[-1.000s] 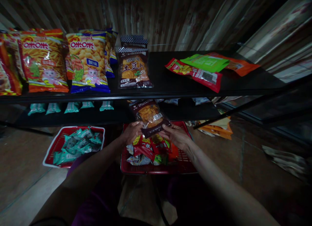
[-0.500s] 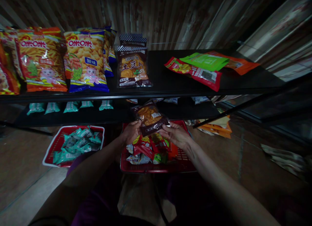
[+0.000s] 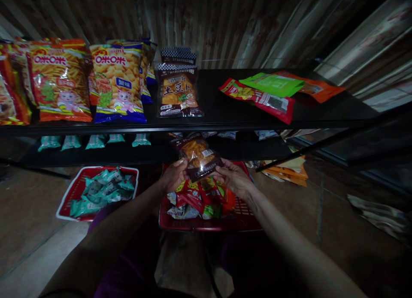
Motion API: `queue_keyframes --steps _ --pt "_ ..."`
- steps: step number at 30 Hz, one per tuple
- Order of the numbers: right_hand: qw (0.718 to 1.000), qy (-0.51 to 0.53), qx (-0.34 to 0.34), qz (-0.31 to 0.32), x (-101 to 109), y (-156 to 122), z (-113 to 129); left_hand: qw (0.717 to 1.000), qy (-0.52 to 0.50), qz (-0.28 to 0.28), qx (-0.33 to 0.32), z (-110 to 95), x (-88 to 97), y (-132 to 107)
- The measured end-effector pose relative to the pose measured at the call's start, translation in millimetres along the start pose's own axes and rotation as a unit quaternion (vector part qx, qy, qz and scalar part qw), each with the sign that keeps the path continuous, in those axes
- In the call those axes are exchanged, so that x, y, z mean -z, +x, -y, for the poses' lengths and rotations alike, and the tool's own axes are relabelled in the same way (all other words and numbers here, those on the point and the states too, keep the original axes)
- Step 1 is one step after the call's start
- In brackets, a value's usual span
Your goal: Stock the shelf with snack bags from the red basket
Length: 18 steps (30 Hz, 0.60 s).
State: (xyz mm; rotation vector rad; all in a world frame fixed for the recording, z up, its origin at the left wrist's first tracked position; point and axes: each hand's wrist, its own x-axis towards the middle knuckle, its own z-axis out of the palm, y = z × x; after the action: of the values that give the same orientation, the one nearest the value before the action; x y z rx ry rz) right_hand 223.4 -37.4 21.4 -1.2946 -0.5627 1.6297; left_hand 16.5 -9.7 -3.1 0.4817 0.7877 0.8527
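Note:
Both my hands hold a dark brown snack packet (image 3: 197, 157) with orange chips showing through, just in front of the lower shelf. My left hand (image 3: 174, 174) pinches its left lower edge. My right hand (image 3: 234, 178) grips its right lower corner. Below the packet sits a red basket (image 3: 243, 218) with several red, green and white snack packets (image 3: 196, 197). A matching brown packet (image 3: 178, 92) lies on the top black shelf (image 3: 212, 111), with others stacked behind it.
Big orange and blue chip bags (image 3: 117, 81) fill the shelf's left side; red, green and orange flat packets (image 3: 273, 92) lie at its right. Teal packets (image 3: 93, 141) line the lower shelf. Another red basket (image 3: 69, 201) with teal packets sits on the floor, left.
The brown packet has stayed between my hands, tilting and shifting only slightly. The view has moved a little.

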Motion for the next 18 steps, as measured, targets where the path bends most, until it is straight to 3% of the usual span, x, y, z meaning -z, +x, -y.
queue_keyframes --steps 4,6,9,11,13,15,18 --pt "0.994 -0.095 0.044 -0.029 5 3 -6 1.000 0.009 0.004 -0.003 2 2.8 2" --pt "0.976 -0.194 0.078 -0.063 8 5 -8 1.000 0.014 -0.001 -0.008 6 5.2 5" --pt "0.897 -0.389 0.190 -0.089 11 5 -10 0.999 0.040 -0.005 -0.021 13 6.8 7" --pt "0.822 -0.490 0.283 -0.061 11 5 -13 0.998 0.060 -0.006 -0.023 16 4.9 7" --pt "0.766 -0.544 0.342 -0.019 10 5 -18 0.997 0.074 -0.004 -0.022 18 0.7 5" --pt "0.740 -0.568 0.360 0.014 8 5 -25 0.996 0.082 0.007 -0.022 18 -4.4 2" --pt "0.742 -0.569 0.353 0.045 6 8 -33 0.995 0.092 0.015 -0.028 19 -9.1 0"
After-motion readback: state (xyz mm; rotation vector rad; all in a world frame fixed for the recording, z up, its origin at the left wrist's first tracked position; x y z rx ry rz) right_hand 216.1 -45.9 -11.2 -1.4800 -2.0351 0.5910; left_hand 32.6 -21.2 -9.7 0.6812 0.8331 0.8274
